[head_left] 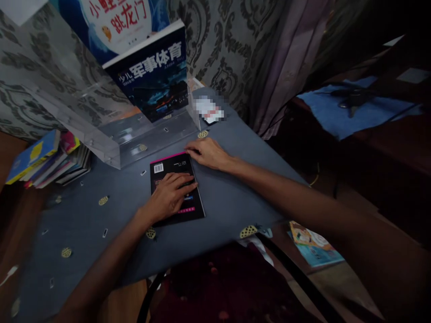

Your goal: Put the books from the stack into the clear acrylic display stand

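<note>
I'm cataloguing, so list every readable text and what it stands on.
"小鲤… 跳龙门": rear blue book; one character cut off.
"少儿 军事体育": front book; smaller print too faint to read.
Black book under left hand: print too small to read.
Book stack, lower-right book, pixelated item: unreadable.

At the top left of the frame, red characters on a blue book cover (116, 27) read 小鲤, then one cut off by the edge, with 跳龙门 beneath. The dark blue book (158, 92) in front bears 少儿 and 军事体育 in white, above faint small Latin letters. Near the centre, the black book (170, 167) carries a barcode label (158, 168) and print too small to read.
</note>
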`<state>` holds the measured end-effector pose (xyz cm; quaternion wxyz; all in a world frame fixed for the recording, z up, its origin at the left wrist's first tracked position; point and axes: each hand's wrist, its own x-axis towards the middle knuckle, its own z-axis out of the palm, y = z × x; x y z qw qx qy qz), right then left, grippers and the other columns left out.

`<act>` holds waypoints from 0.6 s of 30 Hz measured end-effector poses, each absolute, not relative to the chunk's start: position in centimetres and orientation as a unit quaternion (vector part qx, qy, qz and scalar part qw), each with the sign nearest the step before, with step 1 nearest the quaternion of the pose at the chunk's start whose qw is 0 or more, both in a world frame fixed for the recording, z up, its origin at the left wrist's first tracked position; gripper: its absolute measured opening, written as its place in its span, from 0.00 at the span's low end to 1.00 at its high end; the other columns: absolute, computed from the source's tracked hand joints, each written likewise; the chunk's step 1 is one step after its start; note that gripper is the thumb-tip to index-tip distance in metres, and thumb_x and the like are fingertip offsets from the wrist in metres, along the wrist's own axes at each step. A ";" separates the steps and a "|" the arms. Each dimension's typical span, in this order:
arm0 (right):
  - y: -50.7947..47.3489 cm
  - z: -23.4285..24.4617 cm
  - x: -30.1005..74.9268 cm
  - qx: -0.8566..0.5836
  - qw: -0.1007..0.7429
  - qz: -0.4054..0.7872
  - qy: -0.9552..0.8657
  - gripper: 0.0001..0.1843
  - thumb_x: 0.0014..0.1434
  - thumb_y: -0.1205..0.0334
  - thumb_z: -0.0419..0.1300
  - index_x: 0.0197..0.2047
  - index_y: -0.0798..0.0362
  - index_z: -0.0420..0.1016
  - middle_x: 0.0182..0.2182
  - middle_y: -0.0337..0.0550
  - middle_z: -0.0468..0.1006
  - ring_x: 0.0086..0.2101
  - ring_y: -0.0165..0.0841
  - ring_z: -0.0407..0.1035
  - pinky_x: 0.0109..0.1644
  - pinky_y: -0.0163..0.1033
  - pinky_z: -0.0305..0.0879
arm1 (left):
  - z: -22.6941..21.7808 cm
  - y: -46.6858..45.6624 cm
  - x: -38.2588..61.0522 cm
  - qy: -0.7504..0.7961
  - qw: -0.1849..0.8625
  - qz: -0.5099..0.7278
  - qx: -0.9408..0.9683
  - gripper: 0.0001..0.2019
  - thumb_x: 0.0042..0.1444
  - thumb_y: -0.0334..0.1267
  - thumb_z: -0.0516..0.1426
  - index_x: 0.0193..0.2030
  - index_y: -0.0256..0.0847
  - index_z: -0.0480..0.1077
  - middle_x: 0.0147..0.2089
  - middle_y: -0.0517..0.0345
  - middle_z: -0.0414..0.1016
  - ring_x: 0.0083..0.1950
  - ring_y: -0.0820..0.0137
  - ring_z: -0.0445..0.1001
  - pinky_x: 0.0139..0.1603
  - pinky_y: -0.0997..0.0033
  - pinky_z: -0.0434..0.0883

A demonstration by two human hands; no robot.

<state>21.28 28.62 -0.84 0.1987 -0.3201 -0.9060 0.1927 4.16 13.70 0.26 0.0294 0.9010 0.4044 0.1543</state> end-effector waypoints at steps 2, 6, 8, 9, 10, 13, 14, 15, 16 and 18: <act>28.5 -0.8 21.3 -0.318 0.200 0.189 -0.907 0.16 0.69 0.64 0.52 0.50 0.56 0.80 0.40 0.50 0.83 0.41 0.39 0.74 0.44 0.40 0.63 | 0.5 12.9 4.5 0.402 0.038 0.150 0.903 0.21 0.62 0.25 0.50 0.60 0.41 0.71 0.58 0.47 0.75 0.60 0.58 0.71 0.56 0.50 0.71; 28.6 -1.1 21.3 -0.312 0.210 0.195 -0.906 0.16 0.68 0.64 0.52 0.50 0.56 0.80 0.40 0.49 0.83 0.40 0.38 0.74 0.44 0.40 0.63 | 0.8 11.4 5.2 0.384 0.044 0.141 0.911 0.19 0.63 0.25 0.50 0.57 0.38 0.72 0.57 0.44 0.76 0.60 0.58 0.72 0.56 0.51 0.71; 28.6 -1.3 21.3 -0.314 0.211 0.197 -0.905 0.16 0.69 0.64 0.52 0.49 0.56 0.80 0.40 0.49 0.83 0.39 0.38 0.74 0.44 0.40 0.62 | 1.0 10.6 5.5 0.380 0.042 0.137 0.914 0.17 0.64 0.26 0.49 0.56 0.37 0.72 0.56 0.45 0.76 0.60 0.58 0.72 0.55 0.52 0.72; 28.6 -1.3 21.3 -0.314 0.212 0.197 -0.904 0.16 0.69 0.64 0.52 0.49 0.56 0.80 0.40 0.49 0.83 0.40 0.38 0.74 0.44 0.41 0.63 | 1.1 10.2 5.7 0.380 0.041 0.135 0.914 0.17 0.65 0.26 0.49 0.56 0.38 0.72 0.57 0.46 0.76 0.60 0.58 0.72 0.55 0.52 0.72; 28.6 -1.3 21.3 -0.314 0.214 0.197 -0.904 0.16 0.69 0.64 0.52 0.50 0.56 0.80 0.40 0.50 0.83 0.40 0.39 0.74 0.44 0.41 0.63 | 1.2 9.9 5.8 0.379 0.041 0.132 0.915 0.17 0.65 0.26 0.49 0.56 0.39 0.72 0.57 0.46 0.76 0.60 0.59 0.72 0.55 0.52 0.72; 28.4 -1.3 21.3 -0.314 0.217 0.194 -0.904 0.16 0.69 0.64 0.52 0.50 0.57 0.80 0.41 0.51 0.83 0.40 0.40 0.74 0.43 0.41 0.63 | 1.5 8.8 6.1 0.373 0.046 0.125 0.918 0.18 0.65 0.26 0.50 0.57 0.39 0.71 0.57 0.47 0.76 0.61 0.60 0.71 0.58 0.52 0.71; 28.4 -1.2 21.3 -0.314 0.215 0.191 -0.905 0.16 0.69 0.64 0.52 0.50 0.57 0.80 0.40 0.51 0.83 0.40 0.40 0.74 0.43 0.41 0.63 | 1.6 8.4 6.1 0.371 0.048 0.124 0.919 0.18 0.65 0.26 0.50 0.58 0.38 0.70 0.57 0.46 0.76 0.61 0.60 0.70 0.58 0.52 0.71; 28.4 -1.2 21.3 -0.314 0.212 0.187 -0.906 0.16 0.69 0.63 0.52 0.49 0.57 0.80 0.40 0.51 0.83 0.40 0.40 0.74 0.43 0.41 0.63 | 1.6 8.1 6.2 0.370 0.049 0.122 0.920 0.18 0.65 0.25 0.50 0.58 0.38 0.70 0.57 0.46 0.76 0.61 0.60 0.70 0.59 0.51 0.70; 28.3 -1.1 21.3 -0.313 0.209 0.184 -0.908 0.16 0.69 0.63 0.51 0.49 0.57 0.80 0.40 0.51 0.83 0.40 0.40 0.74 0.43 0.41 0.63 | 1.6 7.7 6.2 0.371 0.048 0.119 0.920 0.19 0.64 0.25 0.50 0.59 0.37 0.69 0.58 0.46 0.76 0.62 0.59 0.70 0.59 0.51 0.70; 28.1 -1.1 21.4 -0.309 0.198 0.180 -0.913 0.17 0.69 0.63 0.51 0.50 0.57 0.80 0.40 0.52 0.82 0.41 0.41 0.74 0.44 0.42 0.63 | 1.5 7.0 6.5 0.379 0.041 0.106 0.918 0.20 0.64 0.25 0.49 0.61 0.37 0.68 0.58 0.46 0.75 0.62 0.59 0.69 0.60 0.51 0.69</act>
